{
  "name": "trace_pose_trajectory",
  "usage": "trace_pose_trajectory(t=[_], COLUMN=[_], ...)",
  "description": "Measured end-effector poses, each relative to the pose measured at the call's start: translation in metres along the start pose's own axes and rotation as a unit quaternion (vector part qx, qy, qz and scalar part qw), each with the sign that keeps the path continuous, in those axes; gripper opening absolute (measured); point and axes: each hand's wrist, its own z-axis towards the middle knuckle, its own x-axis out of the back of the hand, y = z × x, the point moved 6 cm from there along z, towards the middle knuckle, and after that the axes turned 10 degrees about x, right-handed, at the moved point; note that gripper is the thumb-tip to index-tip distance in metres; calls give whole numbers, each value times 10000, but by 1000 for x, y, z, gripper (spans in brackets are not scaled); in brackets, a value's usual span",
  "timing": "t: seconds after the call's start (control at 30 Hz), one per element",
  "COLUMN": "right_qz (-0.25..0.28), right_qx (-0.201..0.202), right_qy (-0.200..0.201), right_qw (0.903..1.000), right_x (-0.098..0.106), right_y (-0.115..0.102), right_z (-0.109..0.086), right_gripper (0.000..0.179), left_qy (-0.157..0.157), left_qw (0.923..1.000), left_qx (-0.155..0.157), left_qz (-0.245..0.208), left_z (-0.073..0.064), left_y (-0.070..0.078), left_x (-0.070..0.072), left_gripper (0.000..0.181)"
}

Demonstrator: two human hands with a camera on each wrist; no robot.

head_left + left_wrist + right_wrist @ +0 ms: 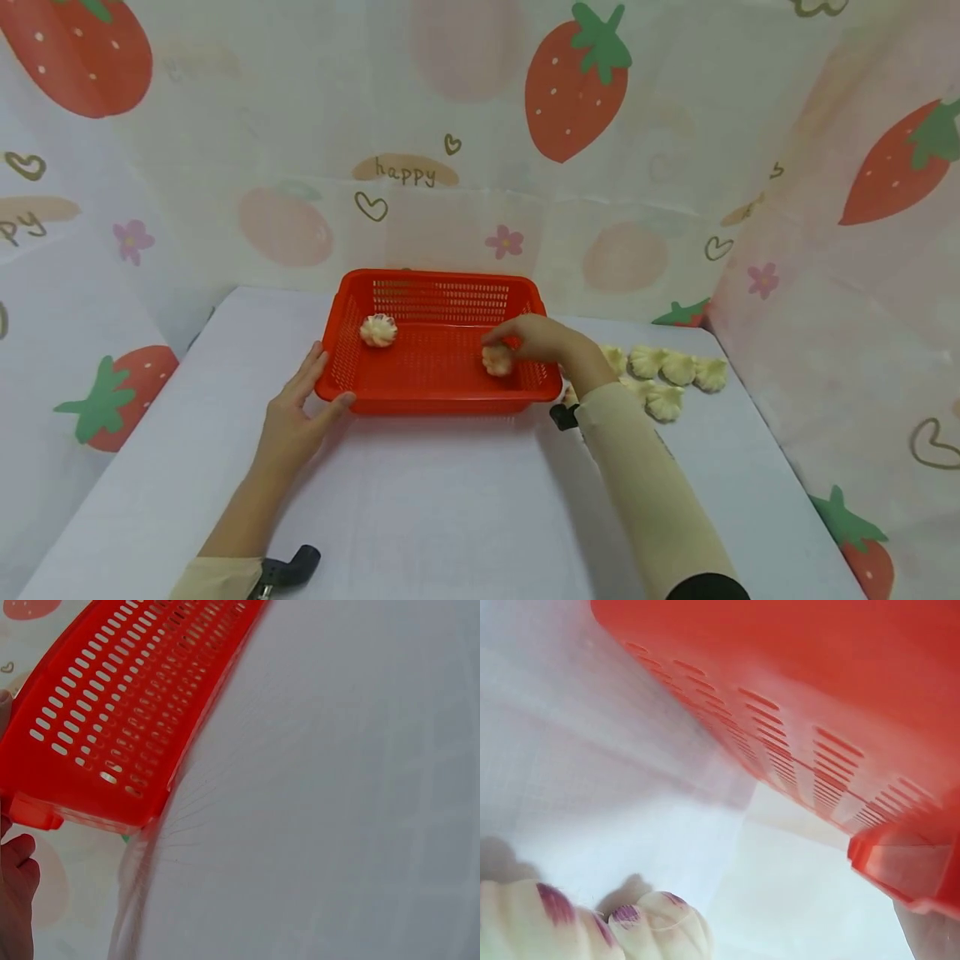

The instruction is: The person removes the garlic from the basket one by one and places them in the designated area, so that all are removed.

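A red slotted plastic basket (427, 407) stands on the white table. My left hand (295, 421) holds its left front corner, thumb against the front side and fingers along the left end. In the left wrist view, some fingertips (21, 866) curl below the basket's end. Inside the basket's right part, my right hand (536, 337) pinches a cream garlic bulb (497, 361) from above; whether it touches the bottom I cannot tell. Another garlic bulb (378, 331) lies at the basket's left end.
Several more garlic bulbs (664, 402) lie on the table right of the basket, partly behind the right forearm. Up close, one bulb (664, 930) shows purple patches. Strawberry-printed sheets (465, 225) hang behind and beside the white tabletop (435, 508).
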Motion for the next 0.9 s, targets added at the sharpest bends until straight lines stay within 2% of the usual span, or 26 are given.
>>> trace_pose_trajectory(t=[0.1,0.3,0.43,0.67,0.9], right_qz=[-74,-690,-935,-1075,-1332], right_qx=[-119,3,-70,-2,-189], right_qy=[18,55,98,127,-44], right_qw=[9999,9976,9955,9941,9909], right_x=[-1,-3,-4,-6,-8], right_y=[1,1,4,5,4], right_z=[0,5,9,16,17], right_gripper=[46,46,47,50,56], left_qy=[-62,-25,-26,13,1], left_qw=[10000,10000,10000,10000,9999], left_qx=[53,6,-28,-68,-75], left_qz=[1,-29,-40,-55,-108], left_z=[-1,-1,-1,0,0], left_y=[-1,1,2,2,1], left_x=[-3,-3,-3,-1,-1], left_gripper=[81,81,81,81,81])
